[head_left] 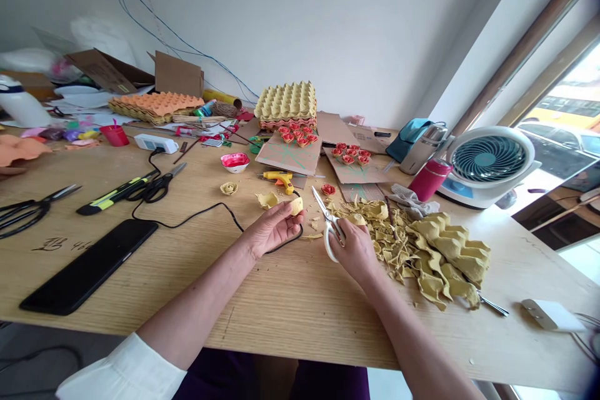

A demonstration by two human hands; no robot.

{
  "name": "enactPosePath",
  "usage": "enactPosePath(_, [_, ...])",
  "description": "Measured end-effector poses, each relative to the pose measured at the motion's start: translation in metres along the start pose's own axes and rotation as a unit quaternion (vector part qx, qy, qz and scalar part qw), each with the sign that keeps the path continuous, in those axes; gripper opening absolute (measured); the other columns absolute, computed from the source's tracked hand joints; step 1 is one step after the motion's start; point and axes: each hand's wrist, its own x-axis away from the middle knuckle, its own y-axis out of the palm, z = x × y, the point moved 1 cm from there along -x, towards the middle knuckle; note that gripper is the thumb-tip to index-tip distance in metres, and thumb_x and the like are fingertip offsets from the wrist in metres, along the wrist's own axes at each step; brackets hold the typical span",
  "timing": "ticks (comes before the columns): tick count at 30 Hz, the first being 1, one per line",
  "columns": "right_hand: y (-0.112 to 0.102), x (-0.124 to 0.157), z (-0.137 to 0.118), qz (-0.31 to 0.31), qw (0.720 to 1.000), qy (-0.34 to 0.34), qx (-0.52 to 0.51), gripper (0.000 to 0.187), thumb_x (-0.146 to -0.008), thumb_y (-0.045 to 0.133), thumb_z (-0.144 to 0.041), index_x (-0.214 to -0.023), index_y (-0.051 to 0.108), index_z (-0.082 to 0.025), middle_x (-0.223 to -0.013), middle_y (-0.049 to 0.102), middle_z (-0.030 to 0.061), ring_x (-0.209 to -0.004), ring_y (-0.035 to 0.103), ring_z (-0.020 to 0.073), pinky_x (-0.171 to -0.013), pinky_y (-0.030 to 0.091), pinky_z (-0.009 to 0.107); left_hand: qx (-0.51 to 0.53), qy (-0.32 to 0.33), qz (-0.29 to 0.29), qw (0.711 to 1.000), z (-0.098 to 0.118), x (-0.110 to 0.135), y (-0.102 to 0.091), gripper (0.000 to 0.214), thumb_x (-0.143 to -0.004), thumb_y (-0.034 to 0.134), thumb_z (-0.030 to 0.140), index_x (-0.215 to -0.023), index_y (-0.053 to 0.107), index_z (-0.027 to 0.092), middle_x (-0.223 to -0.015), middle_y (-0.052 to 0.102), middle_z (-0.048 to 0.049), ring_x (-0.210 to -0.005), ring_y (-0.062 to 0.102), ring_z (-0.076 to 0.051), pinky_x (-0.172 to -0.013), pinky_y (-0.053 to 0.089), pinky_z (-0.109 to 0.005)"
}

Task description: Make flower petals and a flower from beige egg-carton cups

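Observation:
Between the thumb and fingers of my left hand (274, 228) is a small yellow piece of egg carton (297, 205). My right hand (357, 249) grips white-handled scissors (330, 225), whose blades point up and to the left, apart from the carton piece. Another yellow carton piece (357, 219) shows at the fingers of my right hand; whether they hold it I cannot tell. A loose carton piece (267, 200) lies just beyond my left hand. Right of my right hand spreads a heap of yellow carton scraps (398, 244), with an uncut egg carton section (452, 244) beside it.
A yellow glue gun (280, 180) lies behind my hands, near a bowl of red paint (235, 162) and a red flower (329, 189). More red flowers (351, 153) rest on cardboard. Black scissors (162, 184), a utility knife (112, 195) and a phone (89, 265) lie left; a fan (490, 159) stands right.

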Motion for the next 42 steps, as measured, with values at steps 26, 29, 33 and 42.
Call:
enactPosePath(26, [0.001,-0.002,0.000,-0.012,0.996,0.026,-0.080,0.020,-0.092,0.051,-0.033,-0.077,0.043,-0.022,-0.068,0.055,-0.0013,-0.063,0.046,0.0142,-0.064,0.031,0.028,-0.122,0.075,0.000,0.990,0.000,0.002,0.006,0.050,-0.068,0.088,0.023,-0.108,0.059,0.017,-0.104,0.071,-0.0053,-0.088,0.071,-0.015,-0.073,0.056,-0.023])
enactPosePath(29, [0.002,-0.002,0.000,-0.025,0.991,0.055,-0.123,0.022,-0.092,0.051,-0.036,-0.077,0.044,-0.022,-0.069,0.052,-0.0022,-0.063,0.044,0.0133,-0.062,0.031,0.027,-0.229,0.152,0.016,0.961,-0.001,0.002,0.008,0.051,-0.070,0.086,0.025,-0.112,0.057,0.020,-0.105,0.066,-0.0020,-0.088,0.069,-0.015,-0.072,0.054,-0.023])
enactPosePath(33, [0.003,-0.001,-0.001,-0.053,0.979,0.086,-0.176,0.029,-0.092,0.052,-0.041,-0.072,0.043,-0.022,-0.063,0.043,-0.0045,-0.058,0.037,0.0114,-0.056,0.027,0.026,-0.319,0.228,0.018,0.920,-0.003,-0.001,0.005,0.052,-0.071,0.083,0.024,-0.114,0.056,0.020,-0.109,0.063,-0.0025,-0.095,0.063,-0.014,-0.082,0.052,-0.024])
enactPosePath(42, [-0.002,-0.001,-0.006,-0.084,0.969,0.076,-0.219,0.031,-0.093,0.051,-0.042,-0.072,0.045,-0.021,-0.065,0.043,-0.0040,-0.061,0.037,0.0113,-0.058,0.030,0.026,-0.408,0.282,0.013,0.868,-0.005,-0.004,0.004,0.052,-0.074,0.078,0.029,-0.119,0.053,0.018,-0.106,0.065,-0.0061,-0.095,0.064,-0.018,-0.087,0.053,-0.030])
